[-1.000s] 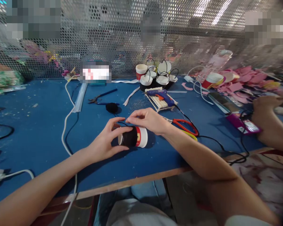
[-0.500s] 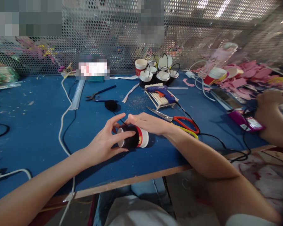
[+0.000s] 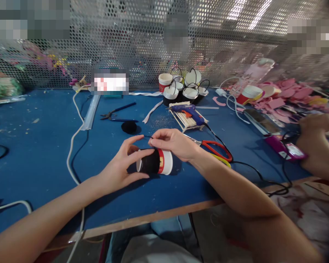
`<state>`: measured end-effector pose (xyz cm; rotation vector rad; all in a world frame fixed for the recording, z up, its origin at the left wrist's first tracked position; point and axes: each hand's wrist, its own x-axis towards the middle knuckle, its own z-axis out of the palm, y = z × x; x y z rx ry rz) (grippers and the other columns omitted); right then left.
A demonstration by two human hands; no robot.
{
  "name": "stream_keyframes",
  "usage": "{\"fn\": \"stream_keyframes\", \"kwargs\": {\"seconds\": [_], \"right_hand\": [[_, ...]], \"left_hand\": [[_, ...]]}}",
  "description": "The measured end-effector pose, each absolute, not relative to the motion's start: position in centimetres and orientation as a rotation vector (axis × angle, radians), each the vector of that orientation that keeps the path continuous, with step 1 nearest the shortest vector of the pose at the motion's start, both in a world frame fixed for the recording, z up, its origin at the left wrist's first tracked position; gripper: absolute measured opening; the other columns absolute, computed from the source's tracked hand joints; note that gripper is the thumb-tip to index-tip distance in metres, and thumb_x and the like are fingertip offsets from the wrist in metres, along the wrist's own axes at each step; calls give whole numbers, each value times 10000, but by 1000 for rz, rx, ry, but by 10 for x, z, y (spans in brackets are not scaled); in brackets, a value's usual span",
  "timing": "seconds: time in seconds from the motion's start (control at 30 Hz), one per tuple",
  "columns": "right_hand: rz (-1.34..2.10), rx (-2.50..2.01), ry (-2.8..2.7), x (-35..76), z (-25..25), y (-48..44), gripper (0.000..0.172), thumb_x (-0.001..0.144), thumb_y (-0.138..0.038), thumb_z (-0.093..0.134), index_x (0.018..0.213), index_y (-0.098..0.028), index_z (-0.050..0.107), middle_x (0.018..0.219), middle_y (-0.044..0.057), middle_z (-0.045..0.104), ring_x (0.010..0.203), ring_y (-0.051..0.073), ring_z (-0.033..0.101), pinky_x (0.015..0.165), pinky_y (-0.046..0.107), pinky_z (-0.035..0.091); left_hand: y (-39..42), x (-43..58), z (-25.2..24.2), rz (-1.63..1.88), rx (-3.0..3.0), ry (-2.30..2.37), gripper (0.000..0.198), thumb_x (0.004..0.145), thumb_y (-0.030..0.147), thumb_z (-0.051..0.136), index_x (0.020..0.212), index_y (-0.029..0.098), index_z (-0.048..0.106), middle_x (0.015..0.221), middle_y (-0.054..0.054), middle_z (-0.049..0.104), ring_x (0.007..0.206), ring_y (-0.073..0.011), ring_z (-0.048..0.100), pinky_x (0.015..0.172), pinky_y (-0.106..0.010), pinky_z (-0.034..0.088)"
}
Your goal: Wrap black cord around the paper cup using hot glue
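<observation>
A paper cup (image 3: 165,162) lies on its side on the blue table, its left part wrapped in black yarn and a red band showing beside it. My left hand (image 3: 123,160) grips the wrapped part, fingers on top and thumb side below. Above the cup, my right hand (image 3: 172,142) pinches the black yarn between thumb and fingertips. The strand runs toward a small black yarn ball (image 3: 129,126) lying behind my left hand.
Pliers (image 3: 117,111) lie behind the yarn ball. A blue glue gun (image 3: 190,111) rests on a stick rack, with scissors (image 3: 216,146) in front. Several black-wrapped cups (image 3: 190,94) stand at the back. Pink pieces (image 3: 290,91), a phone (image 3: 263,121) and a person's bare arm (image 3: 318,146) are at right.
My right hand has lifted off the cup and its fingers have curled closed around the yarn. My left hand keeps its hold.
</observation>
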<state>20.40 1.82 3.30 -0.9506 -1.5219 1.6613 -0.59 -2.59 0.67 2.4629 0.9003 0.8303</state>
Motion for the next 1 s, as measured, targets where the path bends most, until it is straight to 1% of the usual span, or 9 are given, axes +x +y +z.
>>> {"fn": "stream_keyframes", "kwargs": {"seconds": [0.13, 0.2, 0.27, 0.37, 0.53, 0.67, 0.87, 1.0], "right_hand": [[1487, -948, -1527, 208, 35, 24, 197, 720, -345, 680, 733, -174, 584, 713, -21, 617, 694, 87, 558, 719, 255, 430], [1432, -941, -1540, 210, 35, 26, 203, 736, -347, 665, 730, -175, 557, 701, -23, 608, 689, 90, 555, 717, 259, 428], [1367, -945, -1562, 212, 35, 28, 212, 746, -353, 653, 725, -176, 537, 690, -25, 598, 677, 91, 548, 704, 260, 425], [1272, -962, -1601, 213, 35, 29, 222, 763, -364, 633, 722, -177, 520, 680, -24, 584, 666, 94, 537, 686, 263, 421], [1202, -992, -1686, 212, 32, 28, 231, 775, -385, 614, 733, -179, 520, 682, -17, 581, 664, 106, 539, 672, 271, 425], [1165, -1017, -1714, 210, 31, 27, 236, 769, -395, 616, 736, -184, 514, 687, -15, 585, 670, 113, 546, 663, 273, 430], [1126, -1103, -1803, 207, 31, 25, 232, 789, -392, 578, 716, -181, 514, 644, -20, 571, 599, 100, 513, 594, 262, 401], [1138, -1139, -1835, 205, 31, 22, 219, 787, -378, 578, 715, -179, 525, 670, -12, 588, 611, 101, 515, 580, 251, 391]], "left_hand": [[-21, -7, 6, 834, 2288, 909, 594, 751, 335, 681, 1283, 255, 430, 1236, -94, 457, 1127, -225, 491, 965, -378, 431], [-20, -7, 5, 826, 2209, 920, 600, 742, 341, 688, 1278, 257, 433, 1181, -78, 516, 1090, -217, 525, 928, -354, 453], [-19, -6, 4, 826, 2140, 947, 591, 737, 352, 689, 1266, 256, 444, 1171, -74, 540, 1043, -212, 558, 877, -333, 480], [-20, -5, 4, 814, 2088, 987, 569, 737, 373, 681, 1246, 240, 463, 1173, -83, 559, 1009, -216, 580, 832, -326, 502], [-22, -5, 5, 753, 2125, 1000, 568, 741, 383, 672, 1247, 224, 468, 1134, -88, 579, 969, -215, 591, 846, -360, 499], [-22, -6, 6, 740, 2169, 976, 570, 740, 382, 674, 1245, 215, 470, 1109, -91, 587, 942, -212, 594, 820, -351, 503], [-23, -4, 10, 771, 2241, 907, 549, 739, 353, 683, 1231, 218, 479, 1122, -92, 567, 994, -213, 563, 851, -345, 485], [-24, -3, 9, 801, 2191, 871, 530, 755, 320, 674, 1236, 231, 469, 1165, -104, 518, 1012, -204, 553, 791, -298, 517]]}}
